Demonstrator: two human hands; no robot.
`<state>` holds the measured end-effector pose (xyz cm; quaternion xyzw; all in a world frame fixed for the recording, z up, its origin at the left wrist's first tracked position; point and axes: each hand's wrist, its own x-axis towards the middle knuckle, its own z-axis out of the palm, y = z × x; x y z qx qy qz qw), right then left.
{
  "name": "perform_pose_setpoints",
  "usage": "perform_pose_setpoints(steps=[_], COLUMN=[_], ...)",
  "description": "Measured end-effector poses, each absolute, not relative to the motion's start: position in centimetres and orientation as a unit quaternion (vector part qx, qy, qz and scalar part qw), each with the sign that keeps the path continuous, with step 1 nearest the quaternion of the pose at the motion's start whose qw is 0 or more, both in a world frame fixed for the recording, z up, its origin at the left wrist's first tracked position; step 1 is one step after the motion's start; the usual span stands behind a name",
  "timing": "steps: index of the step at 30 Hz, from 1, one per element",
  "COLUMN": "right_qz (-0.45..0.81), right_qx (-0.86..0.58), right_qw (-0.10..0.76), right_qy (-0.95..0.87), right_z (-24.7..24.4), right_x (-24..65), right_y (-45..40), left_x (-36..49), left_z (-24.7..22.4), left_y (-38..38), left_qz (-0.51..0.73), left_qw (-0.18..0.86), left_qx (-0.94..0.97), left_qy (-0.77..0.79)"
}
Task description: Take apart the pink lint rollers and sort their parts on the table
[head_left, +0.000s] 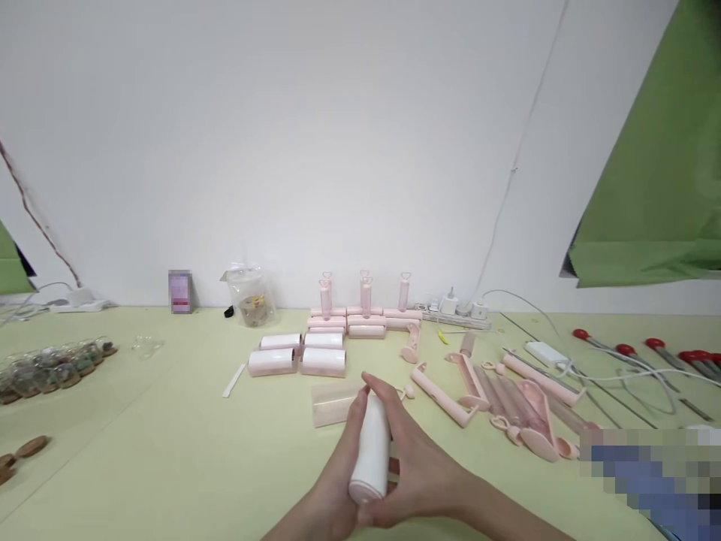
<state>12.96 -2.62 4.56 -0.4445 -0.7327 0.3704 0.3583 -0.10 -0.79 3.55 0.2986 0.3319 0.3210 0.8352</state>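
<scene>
A white roll [372, 449] is held between the left hand [345, 451] and the right hand [420, 454], above the near middle of the table [169, 451]. The fingers are closed along its sides, tips nearly meeting at its far end; some are hidden. A clear plastic piece [330, 409] is seen just beyond, four other rolls [273, 361] are set farther left, and pink parts [444, 394] are scattered right.

A small assembly workshop, by its long worktable [169, 451], rows of matching white rollers [273, 362] and scattered pink parts [444, 395].
</scene>
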Motion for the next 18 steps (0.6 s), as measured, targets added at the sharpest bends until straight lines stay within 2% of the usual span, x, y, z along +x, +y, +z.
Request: perform_pose_setpoints(steps=[2, 5, 8, 11, 14, 17, 18], right_qz=[0.305, 0.137, 0.082, 0.095, 0.119, 0.158, 0.212], right_qx=[-0.485, -0.6, -0.664, -0.685, -0.684, -0.691, -0.689], right_qw=[0.332, 0.279, 0.245, 0.232, 0.24, 0.279, 0.308], right_qy=[-0.749, -0.738, -0.702, -0.684, -0.679, -0.647, -0.621], right_z=[4.5, 4.1, 2.8, 1.7, 2.7, 5.2, 6.0], right_x=[14.4, 17.7, 20.7, 22.5, 23.0, 21.7, 20.7], right_y=[-1.6, 0.9, 3.2, 4.1, 3.7, 2.3, 1.7], left_x=[0.1, -0.3, -0.8, -1.0, -0.9, -0.5, -0.3], left_z=[2.9, 1.8, 1.5, 1.9, 2.3, 2.5, 2.6], left_y=[-0.7, -0.3, 0.2, 0.1, -0.2, -0.4, -0.3], left_qz=[0.34, 0.375, 0.391, 0.41, 0.446, 0.488, 0.502], left_qw=[0.822, 0.814, 0.815, 0.805, 0.764, 0.72, 0.709], left_qx=[0.288, 0.282, 0.283, 0.307, 0.342, 0.349, 0.345], left_qy=[0.354, 0.342, 0.32, 0.299, 0.317, 0.349, 0.355])
